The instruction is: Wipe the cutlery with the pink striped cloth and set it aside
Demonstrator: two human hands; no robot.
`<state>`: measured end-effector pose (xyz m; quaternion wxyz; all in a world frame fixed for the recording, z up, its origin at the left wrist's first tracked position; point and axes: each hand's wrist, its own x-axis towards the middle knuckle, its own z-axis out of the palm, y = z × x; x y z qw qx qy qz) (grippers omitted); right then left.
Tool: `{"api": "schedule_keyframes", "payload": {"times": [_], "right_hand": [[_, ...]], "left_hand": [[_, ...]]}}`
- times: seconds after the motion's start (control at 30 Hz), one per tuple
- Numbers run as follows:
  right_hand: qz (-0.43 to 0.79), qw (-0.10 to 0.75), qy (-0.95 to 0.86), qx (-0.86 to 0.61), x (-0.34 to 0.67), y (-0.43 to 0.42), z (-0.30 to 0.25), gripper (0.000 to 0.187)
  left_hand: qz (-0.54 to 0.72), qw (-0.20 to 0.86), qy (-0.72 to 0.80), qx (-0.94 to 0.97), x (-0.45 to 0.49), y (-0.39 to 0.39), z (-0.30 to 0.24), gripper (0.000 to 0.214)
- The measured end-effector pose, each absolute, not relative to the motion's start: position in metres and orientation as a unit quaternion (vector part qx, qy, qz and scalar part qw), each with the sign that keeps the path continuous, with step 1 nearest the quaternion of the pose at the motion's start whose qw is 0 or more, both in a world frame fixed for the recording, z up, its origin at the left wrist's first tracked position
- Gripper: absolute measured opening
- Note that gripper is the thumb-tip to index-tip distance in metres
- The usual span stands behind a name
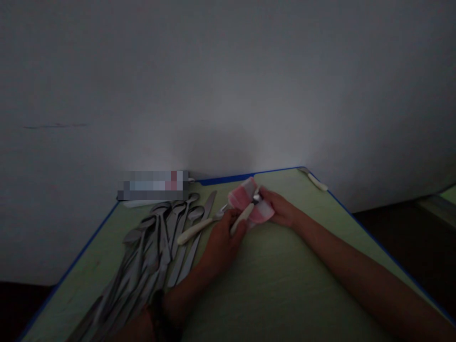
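Near the middle of the frame, the person's left hand [225,236] has its fingers closed around the pale handle of a utensil [243,219], whose metal end lies against a pink-and-white cloth [261,212]. The right hand [280,208], just right of centre, pinches the cloth beside that metal end; I can't make out whether it grips the metal too. A second pale-handled utensil [195,231] slants just left of the left hand, across a long knife [194,254]; whether the fingers touch it, I can't tell. A heap of metal cutlery [156,232], spoons among it, sprawls down the lower left over the green tabletop [285,285]. A pixelated patch hides most of some object [142,203] at the table's far left corner. Towards the right of the frame, another pale-handled utensil [316,182] lies at the far right corner, by the blue edging.
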<state>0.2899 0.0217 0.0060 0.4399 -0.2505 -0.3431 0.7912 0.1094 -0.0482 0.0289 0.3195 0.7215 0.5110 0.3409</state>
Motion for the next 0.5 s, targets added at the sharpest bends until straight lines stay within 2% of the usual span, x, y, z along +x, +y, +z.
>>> {"api": "schedule_keyframes", "payload": {"times": [0.13, 0.33, 0.5], "right_hand": [[0.815, 0.465, -0.282, -0.201, 0.295, 0.027, 0.013, 0.045], [0.817, 0.469, -0.265, -0.204, 0.297, 0.024, 0.02, 0.047], [0.833, 0.435, -0.258, -0.225, 0.293, 0.023, 0.019, 0.052]], "left_hand": [[0.372, 0.297, 0.548, 0.688, 0.106, -0.042, 0.026, 0.027], [0.342, 0.295, 0.539, 0.711, 0.106, -0.042, 0.025, 0.023], [0.332, 0.302, 0.52, 0.727, 0.107, -0.044, 0.028, 0.023]]}}
